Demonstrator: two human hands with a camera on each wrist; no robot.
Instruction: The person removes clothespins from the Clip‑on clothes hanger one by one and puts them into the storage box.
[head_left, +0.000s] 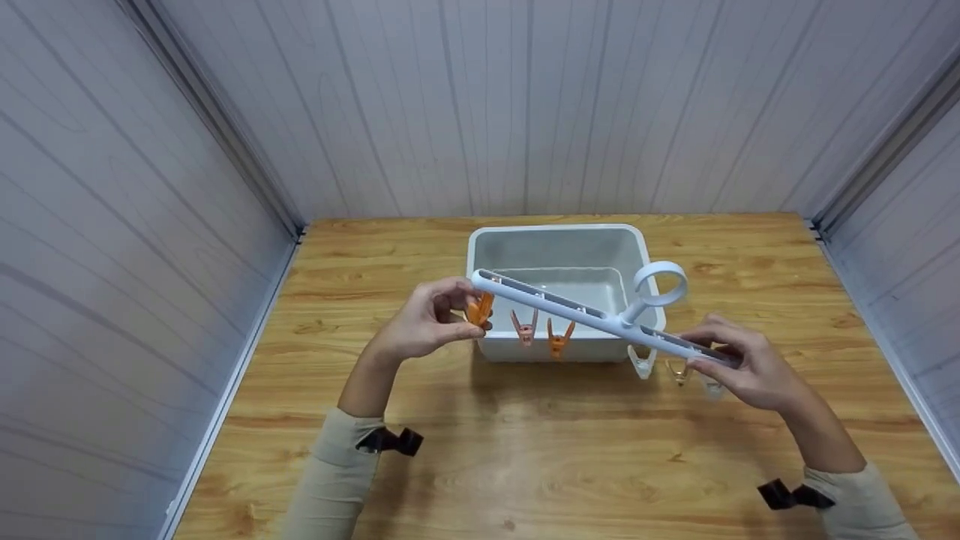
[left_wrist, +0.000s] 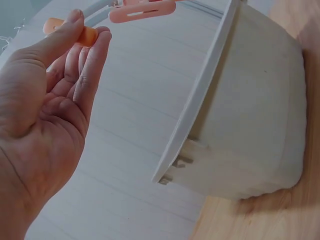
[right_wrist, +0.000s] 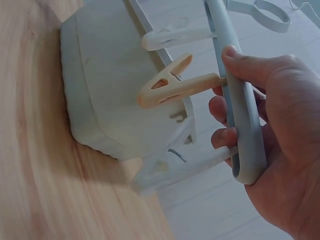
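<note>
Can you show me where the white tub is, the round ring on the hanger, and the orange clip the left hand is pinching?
white tub point(head_left: 556, 229): head view, on its far rim.
round ring point(head_left: 661, 282): head view, on the loop's band.
orange clip point(head_left: 480, 308): head view, on the clip body by the left fingertips.

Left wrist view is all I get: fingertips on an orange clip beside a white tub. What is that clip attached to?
Observer: A long white plastic hanger bar with a ring handle, held tilted over the white plastic tub.
Operator: Who holds the bar?
Observer: The right hand grips its lower end; the left hand pinches the orange clip at the upper end.
Operator: Other clips?
Observer: Two more orange clips hang mid-bar, and pale ones hang near the right hand.
</note>
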